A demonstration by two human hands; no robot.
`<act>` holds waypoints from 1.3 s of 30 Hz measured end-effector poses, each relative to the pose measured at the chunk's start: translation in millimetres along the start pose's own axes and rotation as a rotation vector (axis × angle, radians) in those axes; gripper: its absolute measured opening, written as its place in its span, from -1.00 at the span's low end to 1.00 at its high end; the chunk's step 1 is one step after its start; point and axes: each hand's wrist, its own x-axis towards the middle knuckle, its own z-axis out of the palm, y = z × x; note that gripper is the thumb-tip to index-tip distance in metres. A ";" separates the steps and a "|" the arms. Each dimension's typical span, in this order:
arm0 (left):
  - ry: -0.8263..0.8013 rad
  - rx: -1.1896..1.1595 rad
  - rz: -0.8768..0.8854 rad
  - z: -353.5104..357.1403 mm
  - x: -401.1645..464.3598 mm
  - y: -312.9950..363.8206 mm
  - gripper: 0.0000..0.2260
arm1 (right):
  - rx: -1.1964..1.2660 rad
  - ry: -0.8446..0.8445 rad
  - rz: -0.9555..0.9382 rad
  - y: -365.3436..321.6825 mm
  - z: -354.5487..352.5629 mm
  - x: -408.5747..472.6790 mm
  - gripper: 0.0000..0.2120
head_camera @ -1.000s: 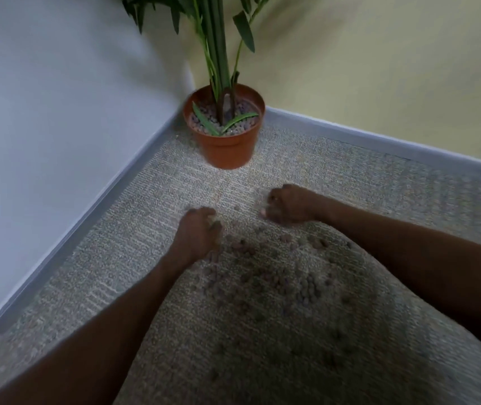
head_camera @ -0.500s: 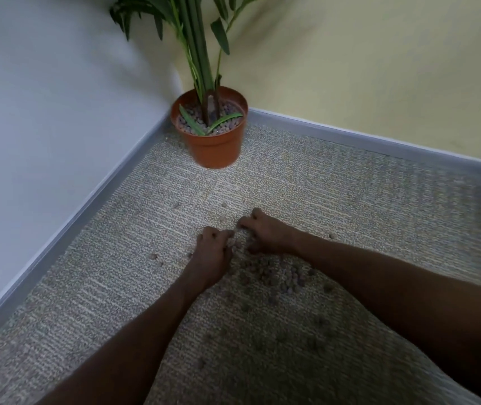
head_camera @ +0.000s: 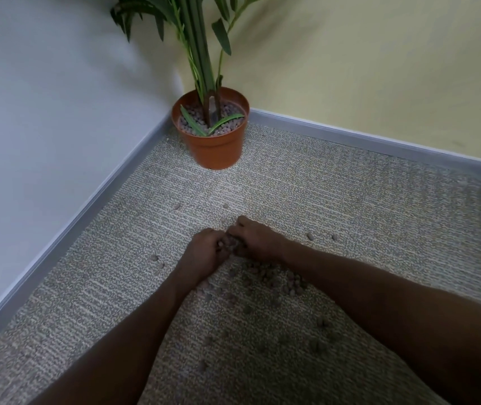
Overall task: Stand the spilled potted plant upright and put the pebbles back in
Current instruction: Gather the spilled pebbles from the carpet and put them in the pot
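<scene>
Both hands have come together since a second ago, when they sat apart on the carpet with the pebble pile between them; now the left hand [head_camera: 205,252] and right hand [head_camera: 255,242] are touching at the fingertips, raking a little heap of pebbles [head_camera: 229,244] in between, and my view has pulled back a bit so more of the plant shows. From where I'm watching, both sets of fingers are curled inward and cupped around that small clump, pretty much closed on it from both sides, though I can't tell how many stones are actually trapped inside. Makes sense to do it that way, since these things are small and round and roll off on the carpet [head_camera: 335,200], so scooping from two sides beats picking them one by one. The terracotta pot [head_camera: 214,147] is already standing upright in the corner where the grey baseboard [head_camera: 379,141] meets, well apart from the hands, with the plant [head_camera: 201,54] straight up and a layer of pebbles filling the top. So I'd say the standing-up part is done and we're mid-collection. Plenty still left: a loose scatter [head_camera: 274,279] just behind the right hand, more strays nearer me in the shadow of the arms, and a few lone ones [head_camera: 311,236] off to the right and [head_camera: 177,206] up toward the pot. My guess is the next carry needs the cupped hands kept tight together or half the load dribbles out on the way.
</scene>
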 end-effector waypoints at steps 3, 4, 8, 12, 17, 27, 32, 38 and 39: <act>0.014 -0.055 -0.031 -7.3 -0.9 -0.6 -0.87 | 0.008 0.004 -0.013 -5.8 -0.6 3.1 -0.74; 0.012 -0.078 -0.042 -8.5 -0.5 -2.1 -0.87 | 0.012 0.005 -0.003 -6.9 -1.3 4.9 -0.79; -0.002 -0.103 -0.056 -9.0 0.2 -8.4 -0.87 | 0.012 -0.006 0.026 -4.7 -8.5 12.0 -0.88; -0.024 -0.098 0.000 -12.1 -2.1 -16.1 -0.85 | -0.014 -0.022 0.066 -7.2 -10.3 13.5 -0.93; -0.108 -0.102 0.027 -16.5 2.8 -12.2 -0.86 | -0.036 -0.030 0.137 -11.8 -2.7 18.0 -0.90; 0.024 -0.671 -0.386 -22.4 5.0 -4.8 -0.95 | 0.292 -0.074 0.262 -6.9 -22.1 26.5 -0.91; 0.050 -1.079 -0.582 -19.8 8.8 4.7 -0.92 | 1.016 -0.115 0.495 -11.2 -40.1 31.2 -0.95; 0.119 -1.384 -0.723 -21.1 19.9 9.1 -0.90 | 1.369 -0.100 0.638 -11.0 -49.9 39.5 -0.91; 0.104 -1.447 -0.722 -25.0 24.4 7.8 -0.90 | 1.402 -0.102 0.639 -11.0 -55.0 43.7 -0.90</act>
